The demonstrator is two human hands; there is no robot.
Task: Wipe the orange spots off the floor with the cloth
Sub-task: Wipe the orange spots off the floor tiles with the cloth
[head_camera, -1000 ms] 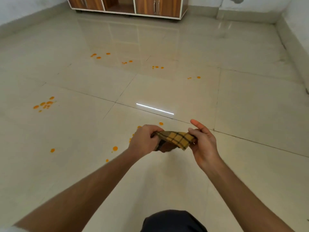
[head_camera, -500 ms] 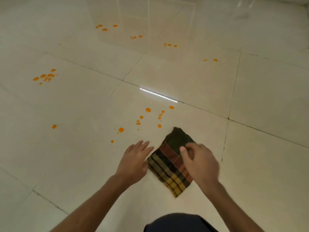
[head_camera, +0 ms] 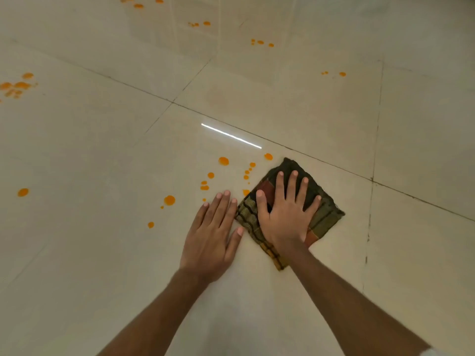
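Observation:
A folded checked cloth (head_camera: 324, 214), dark green, red and yellow, lies flat on the pale tiled floor. My right hand (head_camera: 285, 214) presses on it, palm down with fingers spread. My left hand (head_camera: 213, 232) rests flat on the bare tile just left of the cloth, fingers apart, holding nothing. A cluster of orange spots (head_camera: 223, 161) lies just beyond and left of the cloth; one spot (head_camera: 246, 192) touches its left edge. A bigger spot (head_camera: 169, 200) sits left of my left hand.
More orange spots are scattered farther off: a group at the far left (head_camera: 18, 86), a single one (head_camera: 23, 192), and small groups toward the back (head_camera: 261, 42) (head_camera: 341, 74) (head_camera: 205, 23). Dark grout lines cross the glossy tiles.
The cloth went from being held between both hands in the air to lying on the floor. My right hand now lies flat on it, and my left hand has come down onto the tile.

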